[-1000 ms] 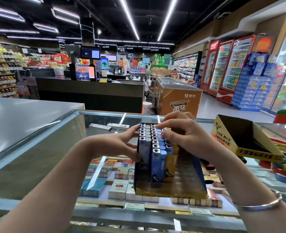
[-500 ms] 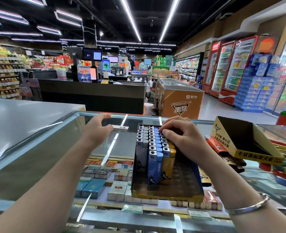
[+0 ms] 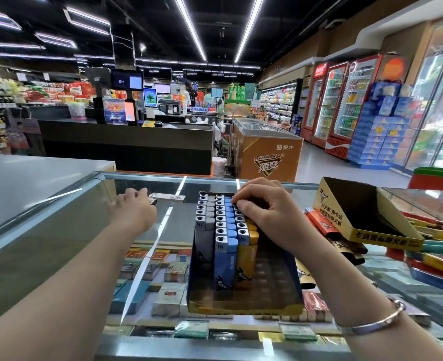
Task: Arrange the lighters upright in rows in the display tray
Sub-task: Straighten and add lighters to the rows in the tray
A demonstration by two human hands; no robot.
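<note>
At the lower centre of the frame the display tray (image 3: 243, 307) sits on the glass counter (image 3: 85, 220), with three rows of upright lighters (image 3: 221, 231) filling its left part; the right part looks unfilled. The right hand (image 3: 263, 208) presses curled fingers on the far lighters. At middle left, the left hand (image 3: 134, 208) closes on a loose lighter (image 3: 167, 197).

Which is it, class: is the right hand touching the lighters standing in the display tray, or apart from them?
Touching. The head view shows the right hand resting its fingertips on the lighters.
</note>
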